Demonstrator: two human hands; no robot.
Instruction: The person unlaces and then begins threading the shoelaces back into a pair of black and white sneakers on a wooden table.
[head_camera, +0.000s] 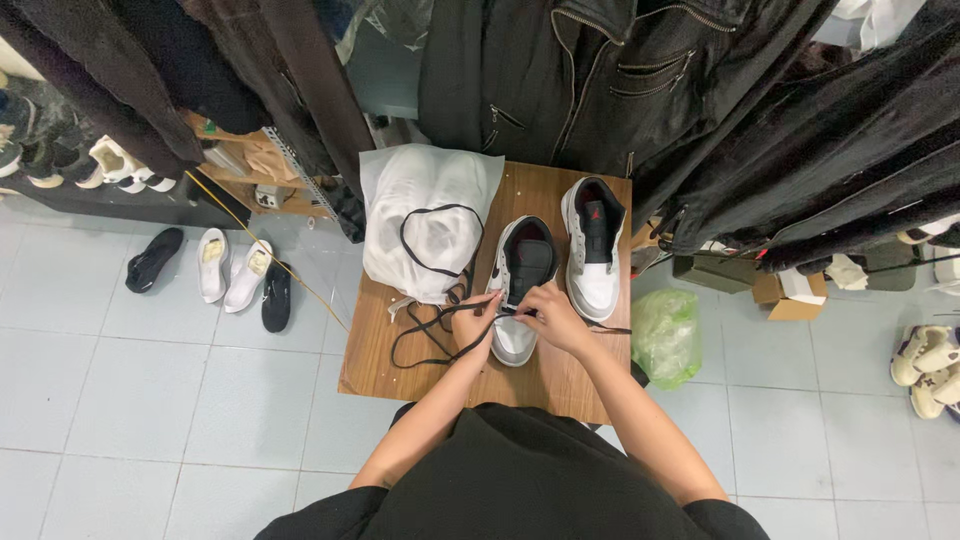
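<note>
On the small wooden table, a grey and white high-top sneaker lay toe toward the person, its black-lined mouth open upward. Both hands met over its lacing area. The left hand was closed narrowly on a black lace, pinching it near the eyelets, while the rest of the lace trailed in loose loops across the wood to the left. The right hand was also pinched shut on the lace at the shoe's tongue, fingers curled tight; exactly which strand it held could not be told.

Just beside the sneaker, to the right, stood its mate, unlaced as far as could be seen, with a black tongue. To the left sat a white drawstring bag, soft and slumped, a black cord lying across it.

Judging by looks, the sneaker would be light but firm in the sole, soft and yielding at the collar, so it would be best steadied by the midfoot or heel. The lace was thin, limp and prone to slipping or tangling, best taken near its stiff tip.

Dark jackets hung above the table, and loose shoes lay on the tiled floor.
</note>
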